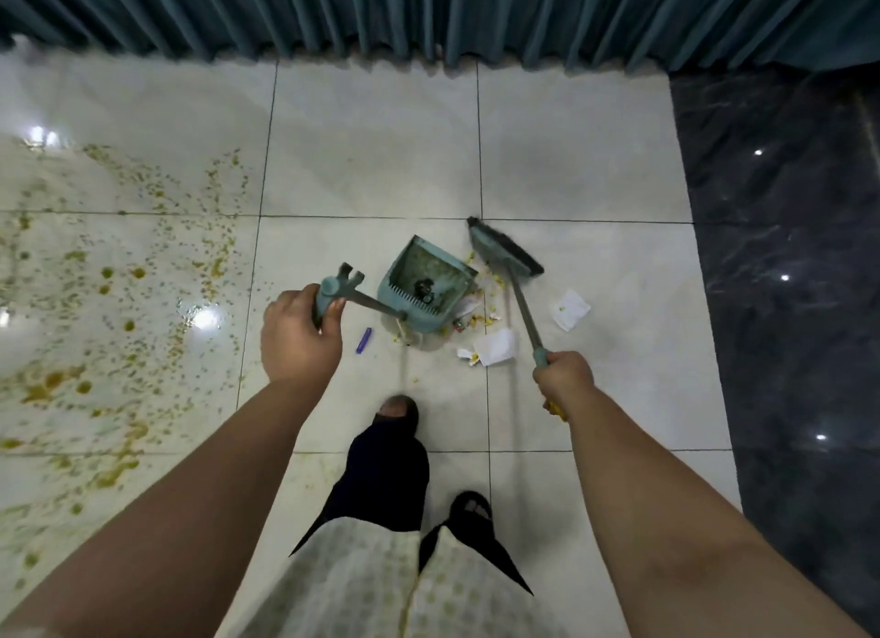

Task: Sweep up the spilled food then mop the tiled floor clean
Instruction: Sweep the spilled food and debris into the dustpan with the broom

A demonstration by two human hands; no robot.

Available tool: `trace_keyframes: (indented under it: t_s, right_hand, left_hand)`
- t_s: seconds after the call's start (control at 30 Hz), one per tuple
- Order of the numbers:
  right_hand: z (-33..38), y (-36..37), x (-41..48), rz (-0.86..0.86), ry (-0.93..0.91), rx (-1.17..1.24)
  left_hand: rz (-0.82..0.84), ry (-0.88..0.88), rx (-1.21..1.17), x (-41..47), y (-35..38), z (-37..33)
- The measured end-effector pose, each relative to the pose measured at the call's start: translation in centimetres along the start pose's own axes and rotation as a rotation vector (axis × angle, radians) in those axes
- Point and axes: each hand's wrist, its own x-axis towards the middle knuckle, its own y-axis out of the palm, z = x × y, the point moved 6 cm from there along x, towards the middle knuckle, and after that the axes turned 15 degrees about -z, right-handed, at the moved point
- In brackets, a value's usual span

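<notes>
Sweeping step: scraps beside dustpan (425, 282).
Left hand (299, 340) grips dustpan handle; right hand (565, 381) grips broom (505, 252). Next: brush paper scraps (495, 347) into dustpan.

The one view comes from a wide-angle camera on the person's head, facing forward and steeply down onto the tiled floor (371, 151); the left hand (300, 337) and right hand (566, 380) reach in from the bottom corners and sit close beneath the lens, near mid-frame. The dustpan (424, 270) and broom (500, 249) they grip lie just beyond; the teal curtain (428, 13) bounds the top edge and a dark floor strip (785, 256) the right; tile lines bow outward, probably from lens distortion.
</notes>
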Motion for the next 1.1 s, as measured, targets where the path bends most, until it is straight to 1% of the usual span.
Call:
trace_keyframes:
  t_s: [0.17,0.3,0.4,0.5,0.67,0.8,0.97,1.03,1.1]
  right_hand:
    - [-5.8,0.1,-3.3,0.125,-0.045,-0.116]
    - [-7.0,-1.9,-6.5,0.206,-0.070,-0.153]
    - [-6.2,-4.9,-8.0,0.182,-0.066,-0.104]
    - [-5.1,-6.1,-8.8,0.149,-0.116,-0.098]
    - [-2.9,-2.3,-6.9,0.151,-0.140,-0.126]
    - [-4.1,2.6,-6.8,0.159,-0.185,-0.270]
    - [-7.5,6.2,-12.0,0.207,-0.259,-0.389]
    - [-7.5,6.1,-13.9,0.218,-0.255,-0.378]
    - [-6.9,5.1,-15.0,0.198,-0.221,-0.317]
  left_hand:
    - [-0.032,-0.085,0.095,-7.0,-2.4,0.8]
    - [-0.084,-0.165,0.169,-11.1,-5.2,1.9]
    - [-0.105,-0.199,0.186,-13.3,-7.6,2.6]
    - [-0.126,-0.241,0.187,-15.0,-9.9,3.8]
    - [-0.115,-0.292,0.231,-16.5,-12.2,6.9]
    - [-0.102,-0.328,0.251,-17.8,-13.2,9.9]
    - [-0.080,-0.303,0.272,-18.7,-14.5,12.6]
    - [-0.077,-0.303,0.260,-18.8,-15.4,13.9]
    - [-0.077,-0.321,0.237,-18.6,-16.4,15.3]
